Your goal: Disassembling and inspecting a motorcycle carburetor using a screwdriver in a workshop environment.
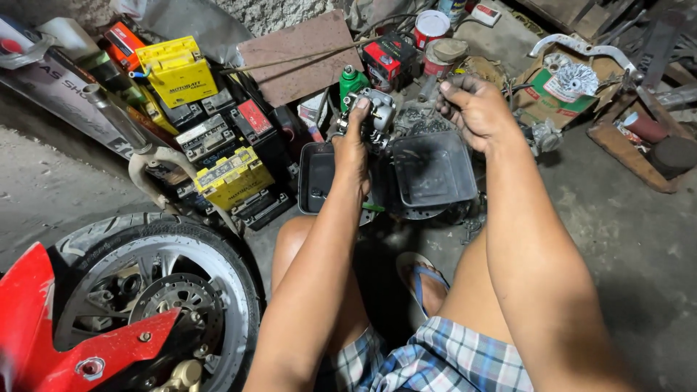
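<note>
My left hand [353, 149] grips a grey metal carburettor-like part [376, 112] and holds it up over two black plastic trays [435, 170]. My right hand [475, 109] is raised just to the right of it, fingers curled around a small dark piece that I cannot make out. Both forearms reach forward from my knees, and I squat in plaid shorts with one foot in a blue-strapped sandal [425, 279].
A motorcycle front wheel [156, 290] with a red fender sits at lower left. Stacked yellow and black batteries [218, 152] lie to the left, with a green bottle [351, 83], cans and boxes behind. A wooden crate [639, 145] and metal parts are at right on the concrete floor.
</note>
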